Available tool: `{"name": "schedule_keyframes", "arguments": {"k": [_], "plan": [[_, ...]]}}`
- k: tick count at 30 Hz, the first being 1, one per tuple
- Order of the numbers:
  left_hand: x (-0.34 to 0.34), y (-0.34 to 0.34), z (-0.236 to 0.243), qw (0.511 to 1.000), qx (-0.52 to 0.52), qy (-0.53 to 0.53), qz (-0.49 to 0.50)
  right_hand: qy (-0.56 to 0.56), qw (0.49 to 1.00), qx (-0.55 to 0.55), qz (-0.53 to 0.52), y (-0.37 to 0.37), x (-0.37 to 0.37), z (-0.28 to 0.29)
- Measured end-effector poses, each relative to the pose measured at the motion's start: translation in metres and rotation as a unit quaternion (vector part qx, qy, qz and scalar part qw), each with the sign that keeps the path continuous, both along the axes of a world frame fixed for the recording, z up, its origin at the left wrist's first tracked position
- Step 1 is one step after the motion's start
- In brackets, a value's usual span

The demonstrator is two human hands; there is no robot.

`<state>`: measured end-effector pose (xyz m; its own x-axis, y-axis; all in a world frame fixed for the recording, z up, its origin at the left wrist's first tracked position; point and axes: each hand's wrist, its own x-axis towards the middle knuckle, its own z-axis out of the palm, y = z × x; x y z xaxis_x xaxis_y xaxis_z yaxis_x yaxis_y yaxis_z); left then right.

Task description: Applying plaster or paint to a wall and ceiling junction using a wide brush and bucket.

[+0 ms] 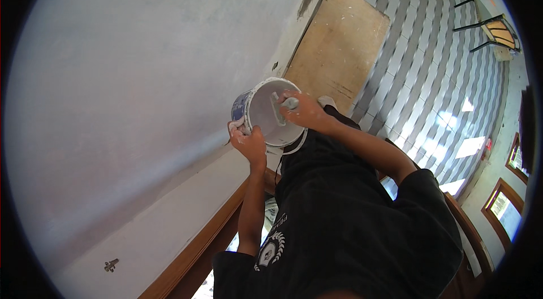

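Note:
A white plastic bucket (274, 143) with a blue patch on its side is tilted so that its opening faces me, beside the wall. My left hand (248, 139), smeared with white, is closed on the bucket's rim at its lower left. Inside the mouth, my right hand (305, 111) is wrapped round the grey handle of a wide putty knife (277, 108). Its whitish blade points into the bucket. White residue coats the bucket's inner wall and rim; how much material lies at the bottom is hard to make out.
The pale plastered wall (141, 73) fills the left side, with a small metal fitting (111, 265) low on it. A brown board (339, 44) lies on the striped tile floor (407, 61). A chair (498, 32) stands far right. Wooden frame edging (192, 242) runs below the wall.

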<state>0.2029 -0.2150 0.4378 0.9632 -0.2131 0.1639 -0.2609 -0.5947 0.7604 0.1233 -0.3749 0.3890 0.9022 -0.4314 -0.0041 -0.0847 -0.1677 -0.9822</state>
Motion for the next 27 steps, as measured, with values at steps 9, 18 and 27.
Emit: {"name": "schedule_keyframes", "arguments": {"k": [9, 18, 27], "plan": [[-0.051, -0.057, -0.022, 0.998, -0.042, -0.035, -0.011, 0.074, 0.992, -0.106, 0.006, 0.002, -0.003, -0.06], [-0.029, -0.044, -0.007, 0.994, -0.065, 0.017, 0.084, 0.022, 0.877, 0.471, 0.091, -0.065, -0.022, 0.025], [-0.011, -0.027, -0.003, 0.956, -0.232, 0.116, 0.14, -0.046, 0.899, 0.433, 0.047, -0.083, -0.043, 0.087]]}}
